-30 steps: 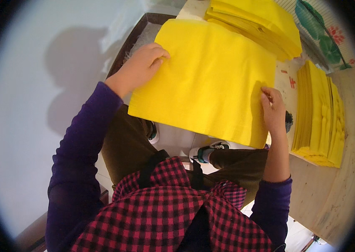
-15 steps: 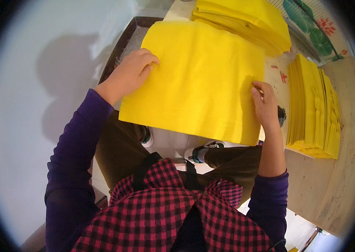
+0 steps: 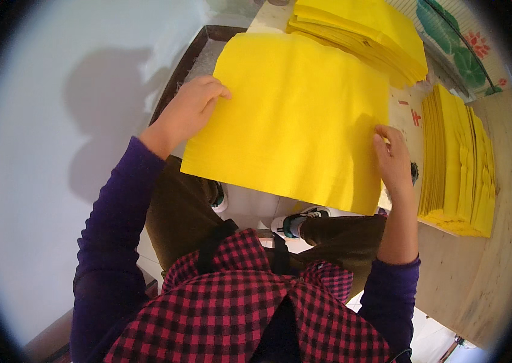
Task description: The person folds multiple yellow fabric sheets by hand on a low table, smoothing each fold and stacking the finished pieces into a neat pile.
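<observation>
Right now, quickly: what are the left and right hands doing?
Left hand: closed, holding the wide, yellow, cloth-like sheet by its left edge.
Right hand: closed, holding the same sheet by its right edge.

wooden table | far: yellow sheet stack | right: second yellow stack

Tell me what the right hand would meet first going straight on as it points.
The sheet, which the right hand seems to touch; beyond, probably the far stack, though depth is unclear.

Apparently a small workshop, with thick stacks of yellow sheets on a wooden worktable
</observation>
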A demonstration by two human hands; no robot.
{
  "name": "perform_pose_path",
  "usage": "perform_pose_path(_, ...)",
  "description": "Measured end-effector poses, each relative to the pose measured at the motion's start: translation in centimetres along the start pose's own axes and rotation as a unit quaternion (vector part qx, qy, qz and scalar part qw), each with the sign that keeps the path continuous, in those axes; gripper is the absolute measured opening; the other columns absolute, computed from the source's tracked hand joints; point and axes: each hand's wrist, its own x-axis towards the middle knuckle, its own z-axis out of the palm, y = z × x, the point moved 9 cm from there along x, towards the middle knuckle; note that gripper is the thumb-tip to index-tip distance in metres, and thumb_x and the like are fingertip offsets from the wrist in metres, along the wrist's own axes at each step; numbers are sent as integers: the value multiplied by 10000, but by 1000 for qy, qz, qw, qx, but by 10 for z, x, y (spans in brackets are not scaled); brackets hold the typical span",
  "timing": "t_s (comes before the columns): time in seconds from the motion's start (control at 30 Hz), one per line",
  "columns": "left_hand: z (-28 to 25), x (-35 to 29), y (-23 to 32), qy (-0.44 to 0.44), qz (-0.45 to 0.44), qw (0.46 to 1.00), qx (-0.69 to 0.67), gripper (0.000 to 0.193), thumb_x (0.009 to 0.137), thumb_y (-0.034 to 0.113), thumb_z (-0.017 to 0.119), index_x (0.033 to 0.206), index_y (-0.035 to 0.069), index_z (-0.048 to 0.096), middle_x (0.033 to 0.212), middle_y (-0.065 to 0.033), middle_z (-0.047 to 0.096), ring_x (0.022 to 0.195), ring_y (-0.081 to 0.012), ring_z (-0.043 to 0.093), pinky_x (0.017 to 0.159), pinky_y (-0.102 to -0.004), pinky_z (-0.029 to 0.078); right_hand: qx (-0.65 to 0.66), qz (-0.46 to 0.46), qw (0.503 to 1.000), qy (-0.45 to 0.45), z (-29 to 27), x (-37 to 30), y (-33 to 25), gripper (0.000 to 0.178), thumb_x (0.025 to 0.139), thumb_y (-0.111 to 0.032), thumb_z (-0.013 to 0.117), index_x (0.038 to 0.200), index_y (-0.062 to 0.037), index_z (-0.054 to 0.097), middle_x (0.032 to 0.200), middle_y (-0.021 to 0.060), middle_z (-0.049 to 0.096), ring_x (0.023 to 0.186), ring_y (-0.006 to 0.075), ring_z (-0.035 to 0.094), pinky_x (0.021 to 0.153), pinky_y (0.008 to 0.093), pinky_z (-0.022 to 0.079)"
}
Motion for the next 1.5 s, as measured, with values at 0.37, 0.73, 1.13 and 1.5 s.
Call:
perform_pose_path(0.37, -1, -5, 6, 20, 1, 999, -32, 189, 852, -22, 484, 990, 17, 607, 1026, -162, 606, 1014, -355, 554, 887, -399, 447, 6, 14, 1000, -6, 6, -6, 0, 264, 917, -126, 561, 1134, 24, 580, 1174, 212, 575, 1133, 371, 533, 988, 402, 414)
perform_pose_path(0.73, 3, -14, 0, -6, -26, 999, -34, 269, 841, -72, 470, 1048, 30, 608, 1093, -136, 563, 1094, -306, 522, 985, -370, 401, -3, 0, 1000, 8, 7, -8, 1, 253, 953, -150, 524, 1147, 3, 578, 1169, 164, 587, 1077, 292, 575, 920, 352, 462)
perform_pose_path(1.13, -1, -16, 8, 36, -11, 999, -36, 194, 801, -36, 512, 953, 24, 617, 992, -150, 613, 986, -349, 565, 889, -416, 442, -33, -14, 999, 28, 7, -35, -18, 286, 903, -93, 561, 1167, 16, 567, 1180, 212, 569, 1153, 380, 502, 1009, 406, 390)
perform_pose_path(1.5, -10, -56, 25, 2, 12, 999, -43, 293, 759, 57, 686, 1046, 25, 634, 1105, -138, 609, 1068, -334, 555, 960, -407, 417, -10, -83, 996, 15, -9, -67, -32, 341, 744, 0, 706, 1078, -18, 638, 1183, 156, 585, 1123, 330, 543, 984, 373, 432)
